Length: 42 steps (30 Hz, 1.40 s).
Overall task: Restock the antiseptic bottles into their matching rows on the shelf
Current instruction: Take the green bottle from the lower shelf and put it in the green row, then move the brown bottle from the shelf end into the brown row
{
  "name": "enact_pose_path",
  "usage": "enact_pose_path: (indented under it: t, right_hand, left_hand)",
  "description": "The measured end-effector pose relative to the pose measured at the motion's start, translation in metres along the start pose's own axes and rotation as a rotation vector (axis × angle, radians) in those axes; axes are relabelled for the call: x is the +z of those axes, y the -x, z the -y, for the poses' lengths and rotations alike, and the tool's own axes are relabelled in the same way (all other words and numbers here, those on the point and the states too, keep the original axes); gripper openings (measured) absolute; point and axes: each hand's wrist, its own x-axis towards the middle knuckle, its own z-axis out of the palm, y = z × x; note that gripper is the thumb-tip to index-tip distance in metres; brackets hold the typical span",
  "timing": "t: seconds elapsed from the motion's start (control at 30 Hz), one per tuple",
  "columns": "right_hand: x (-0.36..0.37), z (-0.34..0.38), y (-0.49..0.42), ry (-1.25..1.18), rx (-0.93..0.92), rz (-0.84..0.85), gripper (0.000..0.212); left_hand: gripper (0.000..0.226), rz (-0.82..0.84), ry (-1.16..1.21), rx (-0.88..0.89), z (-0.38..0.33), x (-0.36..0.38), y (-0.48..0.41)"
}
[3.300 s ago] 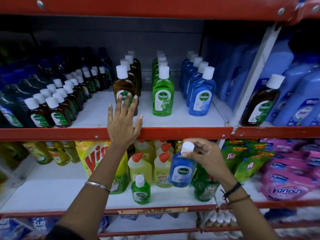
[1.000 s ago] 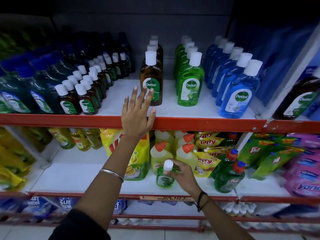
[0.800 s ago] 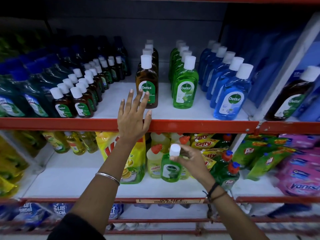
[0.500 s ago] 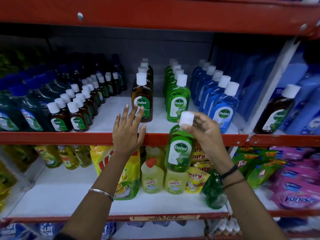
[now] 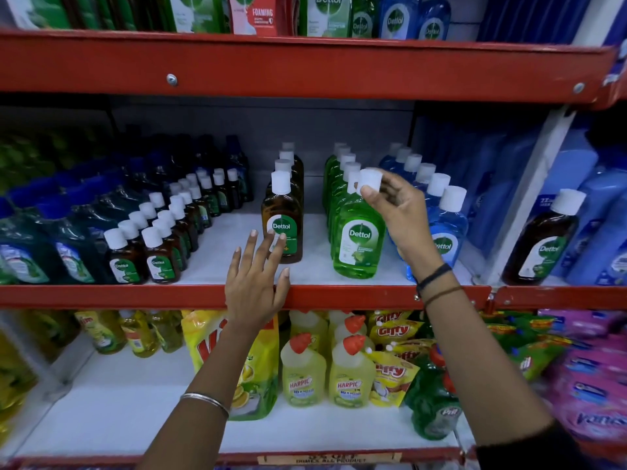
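Note:
A green Dettol bottle (image 5: 358, 239) with a white cap stands at the front of the green row on the middle shelf (image 5: 339, 295). My right hand (image 5: 398, 212) pinches its cap from the right. To its left runs the row of brown Dettol bottles (image 5: 283, 218), to its right the row of blue Dettol bottles (image 5: 448, 228). My left hand (image 5: 256, 276) rests flat on the red shelf edge with spread fingers, its tips just in front of the first brown bottle. It holds nothing.
Small brown Dettol bottles (image 5: 156, 245) fill the shelf's left part beside dark refill pouches (image 5: 44, 245). A lone large brown bottle (image 5: 543, 239) stands in the right bay among blue jugs. The lower shelf holds Harpic bottles (image 5: 325, 374), a yellow Vim pouch (image 5: 251, 368) and Pril bottles.
My right hand picked the green bottle off the lower shelf, lifted it by the cap and set it at the front of the green row. My left hand stayed on the shelf edge.

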Motion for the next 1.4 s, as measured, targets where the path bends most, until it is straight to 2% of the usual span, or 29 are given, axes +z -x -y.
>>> enact_pose_path:
  t: [0.27, 0.53, 0.7, 0.8, 0.87, 0.97, 1.07, 1.13, 1.2, 1.4]
  right_hand:
    - [-0.003, -0.02, 0.002, 0.07, 0.049, 0.02, 0.033]
    - [-0.018, -0.016, 0.011, 0.253, -0.008, -0.031, 0.036]
    - [-0.069, 0.013, 0.028, 0.332, -0.258, -0.245, 0.027]
    - [-0.114, 0.021, 0.029, 0.411, -0.443, -0.484, 0.019]
    - [-0.146, 0.02, 0.023, 0.483, -0.483, -0.662, 0.018]
    - [-0.191, 0.005, 0.011, 0.521, -0.345, -0.771, 0.03]
    - [-0.216, -0.005, 0.008, 0.492, -0.122, -0.688, 0.045]
    - [-0.223, -0.007, 0.009, 0.49, 0.005, -0.579, 0.042]
    - [-0.229, -0.013, 0.009, 0.524, 0.055, -0.527, 0.039]
    - [-0.237, -0.007, 0.007, 0.607, 0.111, -0.512, 0.038]
  left_hand:
    - [0.056, 0.024, 0.003, -0.023, -0.003, -0.005, 0.0]
    - [0.056, 0.033, 0.049, -0.03, -0.008, -0.011, 0.001]
    - [0.056, 0.022, 0.062, -0.028, -0.01, -0.012, 0.0]
    - [0.056, 0.018, 0.051, -0.025, -0.009, -0.011, 0.0]
    - [0.056, 0.015, 0.048, -0.03, -0.009, -0.011, 0.0]
    - [0.057, 0.009, 0.044, -0.039, -0.01, -0.011, 0.0]
    - [0.058, 0.006, 0.043, -0.05, -0.012, -0.012, 0.0]
    - [0.058, 0.008, 0.043, -0.051, -0.012, -0.011, 0.0]
    - [0.058, 0.009, 0.039, -0.052, -0.011, -0.01, 0.0]
    - [0.058, 0.005, 0.035, -0.056, -0.011, -0.01, 0.001]
